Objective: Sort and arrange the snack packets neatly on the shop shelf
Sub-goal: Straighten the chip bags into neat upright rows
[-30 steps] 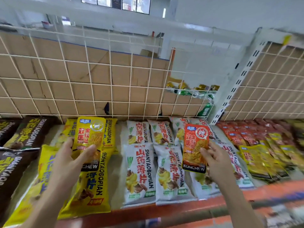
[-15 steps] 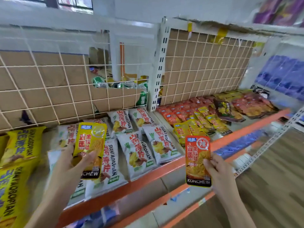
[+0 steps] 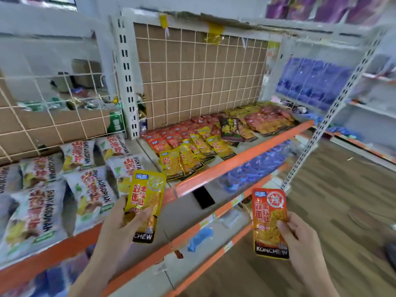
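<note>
Each hand carries 1 small Konchew packet, and the step in hand looks like returning each to its own colour group behind the orange front rail (image 3: 242, 159) of the shelf. The left hand (image 3: 116, 226) has its fingers clamped on the yellow packet (image 3: 147, 196), thumb across the front, holding it upright just in front of the rail. The right hand (image 3: 300, 239) pinches the red packet (image 3: 267, 213) at its lower right edge, below the rail and well out from it. The loose yellow pile (image 3: 184, 161) lies just behind the rail, and the red rows (image 3: 167, 139) lie further behind it. To do this well, I would set the yellow packet down first, since its pile is nearer the rail, face up and squared with its neighbours. Then I would carry the red packet over that pile without dragging across it. A dark brown packet (image 3: 232, 128) lying over both colours, far behind the rail, probably needs moving too.
</note>
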